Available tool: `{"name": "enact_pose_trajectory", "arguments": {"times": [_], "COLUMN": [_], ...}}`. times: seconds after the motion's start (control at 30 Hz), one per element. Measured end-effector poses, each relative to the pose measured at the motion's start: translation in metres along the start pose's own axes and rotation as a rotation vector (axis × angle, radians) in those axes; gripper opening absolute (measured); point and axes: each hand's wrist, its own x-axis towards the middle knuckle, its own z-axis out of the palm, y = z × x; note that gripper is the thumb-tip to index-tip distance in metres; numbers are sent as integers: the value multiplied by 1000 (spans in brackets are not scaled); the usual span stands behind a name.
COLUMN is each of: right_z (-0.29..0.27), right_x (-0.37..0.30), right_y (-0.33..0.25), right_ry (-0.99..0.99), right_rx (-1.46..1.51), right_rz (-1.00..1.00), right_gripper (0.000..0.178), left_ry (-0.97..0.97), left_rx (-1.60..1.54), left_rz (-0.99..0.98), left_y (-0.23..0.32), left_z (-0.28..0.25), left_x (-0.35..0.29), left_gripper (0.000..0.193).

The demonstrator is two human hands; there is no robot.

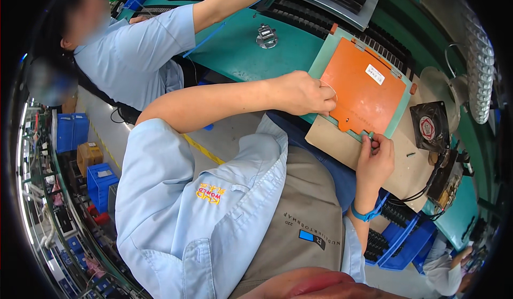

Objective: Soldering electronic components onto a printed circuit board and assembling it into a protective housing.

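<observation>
Gripping both edges, I logged: left hand (302,92) pinched orange panel (363,93) at its left edge, right hand (375,157) its near corner; long axis ran away from me.

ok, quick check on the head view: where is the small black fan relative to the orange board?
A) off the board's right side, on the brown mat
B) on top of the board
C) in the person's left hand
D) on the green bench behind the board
A: the black fan sits on the brown mat, just past the right edge of the orange board, clear of the left hand and the right hand, which are both at the board's near edges.
</observation>
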Motion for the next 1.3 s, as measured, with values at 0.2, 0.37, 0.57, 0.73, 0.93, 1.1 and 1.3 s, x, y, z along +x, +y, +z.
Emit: {"name": "enact_pose_trajectory", "arguments": {"times": [0.2,0.37,0.57,0.73,0.93,1.1,1.3], "right_z": [-2,-11,-14,-11,-12,-9,-1], "right_x": [6,19,22,17,15,14,15], "right_y": [2,3,10,11,18,21,12], "right_ry": [-73,-135,-228,-157,-151,-153,-114], "right_rx": [-37,-68,54,118,179,200,155], "right_rz": [-26,-336,-250,-190,-159,-156,-156], "right_gripper": [18,21,23,23,14,13,19], "left_ry": [53,94,183,403,270,140,157], "left_rx": [-7,-49,-106,-23,167,260,173], "left_rz": [-121,-207,-397,-848,-984,-979,-996], "left_y": [8,11,-3,-38,-58,-58,-51], "left_z": [5,1,-8,-29,-18,-26,-34], "left_x": [-6,-10,-22,-56,-82,-86,-87], "left_gripper": [24,27,26,30,39,41,47]}}
